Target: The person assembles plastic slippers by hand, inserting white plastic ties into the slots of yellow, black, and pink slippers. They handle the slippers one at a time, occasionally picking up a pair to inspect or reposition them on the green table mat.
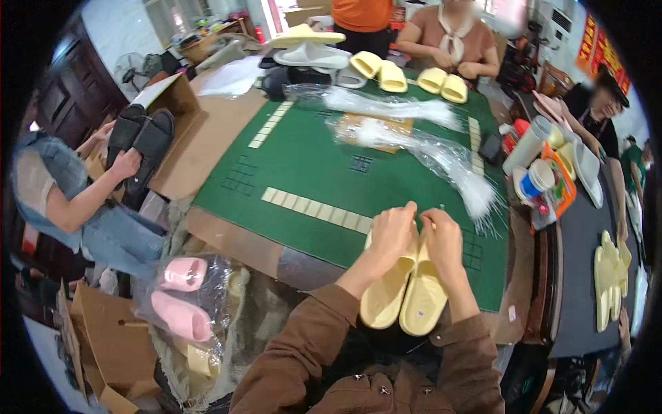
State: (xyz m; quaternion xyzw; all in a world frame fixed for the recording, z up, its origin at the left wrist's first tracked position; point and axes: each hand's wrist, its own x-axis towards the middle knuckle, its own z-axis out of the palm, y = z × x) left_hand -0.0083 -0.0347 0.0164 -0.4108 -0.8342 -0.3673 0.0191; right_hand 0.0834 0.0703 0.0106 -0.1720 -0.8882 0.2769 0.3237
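A pair of pale yellow slide slippers [422,307] lies side by side at the near edge of the green table, heels toward me. My left hand [392,236] is closed over the strap end of the left slipper and hides most of it. Beside it, my right hand [443,238] is bent above the right slipper's strap, fingertips pinched together near the left thumb. Anything small between those fingertips is too fine to make out. Beyond my hands lie plastic bags of thin white ties [420,141], with loose strands [483,203] fanning out toward the right.
Yellow slippers [393,77] and a grey pair [312,55] stand at the far edge. At left, a person holds black slippers [141,134] near a cardboard box [176,114]. Bagged pink slippers [181,314] lie lower left. An orange basket [562,183] with cups stands right.
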